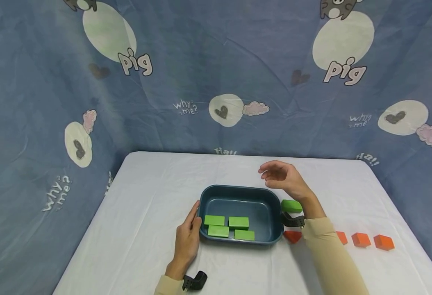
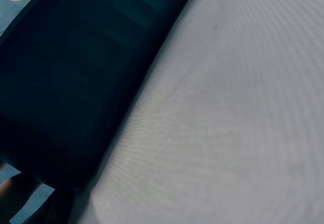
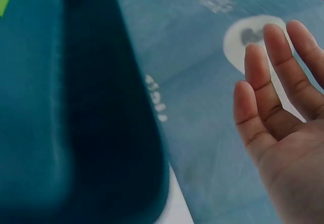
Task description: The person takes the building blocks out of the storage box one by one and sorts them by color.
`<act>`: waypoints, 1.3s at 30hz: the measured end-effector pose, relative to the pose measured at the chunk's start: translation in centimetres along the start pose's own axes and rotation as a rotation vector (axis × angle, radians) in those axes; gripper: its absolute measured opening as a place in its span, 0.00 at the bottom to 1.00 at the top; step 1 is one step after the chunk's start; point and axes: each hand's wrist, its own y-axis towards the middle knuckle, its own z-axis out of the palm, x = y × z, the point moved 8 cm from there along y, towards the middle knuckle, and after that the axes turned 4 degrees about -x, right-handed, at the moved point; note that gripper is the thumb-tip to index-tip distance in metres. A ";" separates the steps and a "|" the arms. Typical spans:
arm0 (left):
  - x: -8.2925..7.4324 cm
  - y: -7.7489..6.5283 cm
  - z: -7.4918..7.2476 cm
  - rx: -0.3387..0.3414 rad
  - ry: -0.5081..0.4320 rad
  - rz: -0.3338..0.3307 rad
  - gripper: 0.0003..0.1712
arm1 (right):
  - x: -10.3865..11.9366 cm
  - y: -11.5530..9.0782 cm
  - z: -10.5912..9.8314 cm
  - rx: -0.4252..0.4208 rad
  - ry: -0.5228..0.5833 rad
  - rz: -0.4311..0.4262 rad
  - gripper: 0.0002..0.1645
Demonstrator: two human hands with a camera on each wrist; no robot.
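Observation:
A dark teal rectangular box (image 1: pixel 265 213) sits on the white table with several green blocks (image 1: pixel 239 223) in its front part. Against the box's left end rests my left hand (image 1: pixel 187 241), its fingers extended along the wall. In the left wrist view, the box's dark side (image 2: pixel 66 92) fills the upper left, and part of the fingers (image 2: pixel 19 196) shows at the lower left corner. Over the box's back right corner, my right hand (image 1: pixel 284 177) is raised with loosely bent, spread fingers and nothing in it. The right wrist view shows its bare palm (image 3: pixel 298 158).
One more green block (image 1: pixel 291 206) lies just right of the box, beside the right wrist. Several orange blocks (image 1: pixel 361 240) form a row on the right side of the table, partly hidden by the right sleeve (image 1: pixel 330 250). A patterned blue cloth (image 1: pixel 186 135) hangs behind the table.

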 end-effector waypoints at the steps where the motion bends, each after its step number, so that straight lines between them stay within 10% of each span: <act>1: 0.0 0.0 0.0 0.001 -0.007 0.003 0.26 | -0.2 0.1 0.4 0.009 -0.011 0.008 0.25; 32: -0.4 0.2 0.1 -0.006 -0.015 0.071 0.26 | -3.5 1.7 8.6 0.213 -0.122 0.049 0.25; 39: -0.3 0.1 0.0 0.001 -0.022 0.046 0.27 | -4.7 1.2 10.0 0.366 -0.202 0.106 0.28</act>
